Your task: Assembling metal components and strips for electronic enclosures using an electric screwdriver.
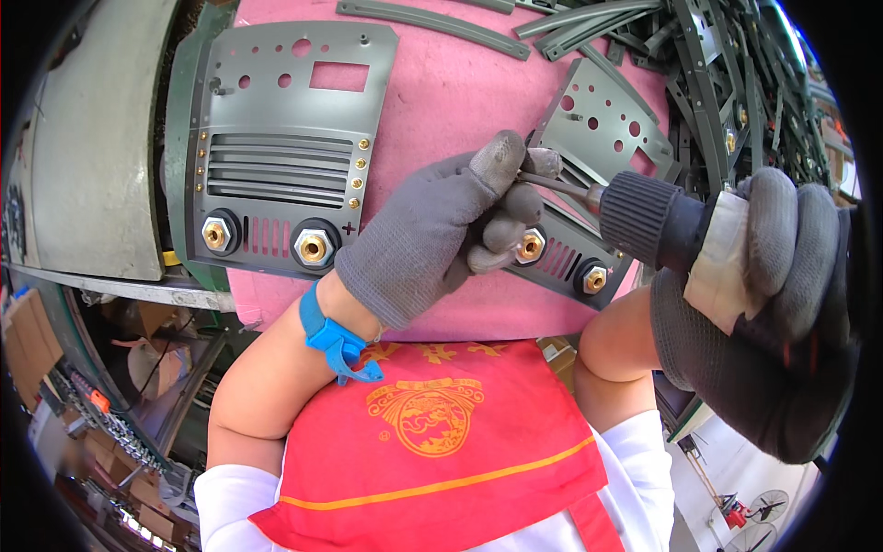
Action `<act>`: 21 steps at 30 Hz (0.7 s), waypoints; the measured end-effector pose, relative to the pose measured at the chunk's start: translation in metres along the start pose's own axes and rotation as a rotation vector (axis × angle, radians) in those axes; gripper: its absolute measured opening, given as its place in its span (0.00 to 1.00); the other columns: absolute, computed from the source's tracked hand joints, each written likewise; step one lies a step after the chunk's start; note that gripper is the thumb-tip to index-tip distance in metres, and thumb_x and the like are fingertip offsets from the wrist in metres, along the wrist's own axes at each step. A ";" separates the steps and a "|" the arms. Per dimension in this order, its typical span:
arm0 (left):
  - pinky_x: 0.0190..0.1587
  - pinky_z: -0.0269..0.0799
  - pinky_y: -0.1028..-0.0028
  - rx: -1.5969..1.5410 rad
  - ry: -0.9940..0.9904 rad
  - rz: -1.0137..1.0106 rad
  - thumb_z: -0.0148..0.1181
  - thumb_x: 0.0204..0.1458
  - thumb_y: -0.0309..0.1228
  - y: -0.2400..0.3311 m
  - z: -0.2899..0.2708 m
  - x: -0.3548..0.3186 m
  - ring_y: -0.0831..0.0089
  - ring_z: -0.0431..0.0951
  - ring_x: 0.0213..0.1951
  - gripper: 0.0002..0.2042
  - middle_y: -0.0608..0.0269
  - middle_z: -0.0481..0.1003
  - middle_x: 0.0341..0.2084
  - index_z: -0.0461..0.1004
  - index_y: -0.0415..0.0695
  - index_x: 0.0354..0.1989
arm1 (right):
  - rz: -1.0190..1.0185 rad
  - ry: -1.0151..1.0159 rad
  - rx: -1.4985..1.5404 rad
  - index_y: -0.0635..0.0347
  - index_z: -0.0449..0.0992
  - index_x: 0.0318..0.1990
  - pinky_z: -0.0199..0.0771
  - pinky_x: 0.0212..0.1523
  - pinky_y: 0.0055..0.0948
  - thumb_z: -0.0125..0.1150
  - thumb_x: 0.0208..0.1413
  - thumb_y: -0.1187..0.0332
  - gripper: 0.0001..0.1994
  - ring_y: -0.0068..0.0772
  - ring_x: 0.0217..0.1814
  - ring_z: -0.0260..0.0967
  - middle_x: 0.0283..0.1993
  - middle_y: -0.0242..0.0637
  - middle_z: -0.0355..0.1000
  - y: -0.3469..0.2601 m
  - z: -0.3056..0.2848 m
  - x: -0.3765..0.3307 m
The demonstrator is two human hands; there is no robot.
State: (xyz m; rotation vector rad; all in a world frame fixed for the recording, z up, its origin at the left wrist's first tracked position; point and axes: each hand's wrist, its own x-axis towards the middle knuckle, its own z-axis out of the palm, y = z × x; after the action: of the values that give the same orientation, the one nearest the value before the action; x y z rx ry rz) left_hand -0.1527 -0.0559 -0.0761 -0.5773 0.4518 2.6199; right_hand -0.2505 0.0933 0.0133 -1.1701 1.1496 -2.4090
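Observation:
My gloved right hand (786,253) is wrapped round a power screwdriver (653,225) with a ribbed black nose and beige tape on its body. Its thin metal bit (563,188) points left, its end reaching between the fingers of my left hand (418,225). That grey-gloved hand is closed in a pinch there; its fingers hide whatever small piece may sit at the bit's tip. Beneath both hands lies a grey metal panel (602,138) with brass-centred connectors, partly covered by the left hand and tool. A similar panel (267,115), with slots and two large connectors, lies to the left.
A pink pad (446,92) covers the work surface under the panels. Grey metal strips (432,26) lie along its far edge, and a heap of dark metal brackets (717,83) crowds the far right. A pale board (92,156) stands at the left.

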 end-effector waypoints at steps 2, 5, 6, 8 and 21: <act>0.23 0.56 0.82 0.323 0.131 0.085 0.46 0.64 0.57 0.003 0.008 -0.005 0.86 0.58 0.22 0.32 0.76 0.63 0.23 0.71 0.36 0.55 | -0.029 0.020 0.002 0.50 0.69 0.32 0.52 0.32 0.23 0.53 0.46 0.71 0.05 0.16 0.28 0.55 0.28 0.24 0.63 0.001 -0.003 -0.002; 0.25 0.57 0.81 0.621 0.323 0.174 0.55 0.64 0.46 0.013 0.012 -0.009 0.85 0.57 0.24 0.26 0.76 0.59 0.23 0.68 0.36 0.61 | -0.076 0.055 -0.001 0.49 0.69 0.32 0.52 0.33 0.23 0.53 0.46 0.72 0.05 0.16 0.28 0.54 0.28 0.24 0.63 0.001 -0.015 -0.003; 0.25 0.57 0.81 0.621 0.328 0.176 0.55 0.64 0.46 0.008 0.008 -0.008 0.85 0.57 0.24 0.26 0.76 0.59 0.23 0.68 0.36 0.61 | -0.091 0.061 0.007 0.49 0.69 0.32 0.51 0.33 0.23 0.53 0.46 0.72 0.06 0.16 0.28 0.54 0.28 0.24 0.63 -0.002 -0.018 -0.004; 0.28 0.59 0.81 1.092 0.340 0.410 0.63 0.57 0.30 -0.008 -0.003 -0.004 0.84 0.57 0.25 0.26 0.76 0.56 0.23 0.67 0.37 0.63 | -0.117 0.074 0.016 0.49 0.70 0.32 0.51 0.33 0.24 0.53 0.46 0.72 0.06 0.16 0.28 0.54 0.28 0.23 0.63 -0.013 -0.019 -0.010; 0.26 0.61 0.78 1.140 0.321 0.481 0.55 0.54 0.21 -0.021 -0.001 0.011 0.84 0.59 0.23 0.20 0.74 0.56 0.19 0.70 0.37 0.58 | 0.020 -0.002 -0.185 0.52 0.68 0.33 0.51 0.34 0.26 0.52 0.48 0.67 0.05 0.20 0.32 0.54 0.30 0.27 0.60 -0.004 -0.036 -0.012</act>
State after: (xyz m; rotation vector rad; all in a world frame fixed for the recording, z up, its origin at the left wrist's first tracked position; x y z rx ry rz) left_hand -0.1519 -0.0348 -0.0864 -0.4897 2.1702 2.0963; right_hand -0.2683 0.1220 -0.0037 -1.2068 1.4016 -2.3263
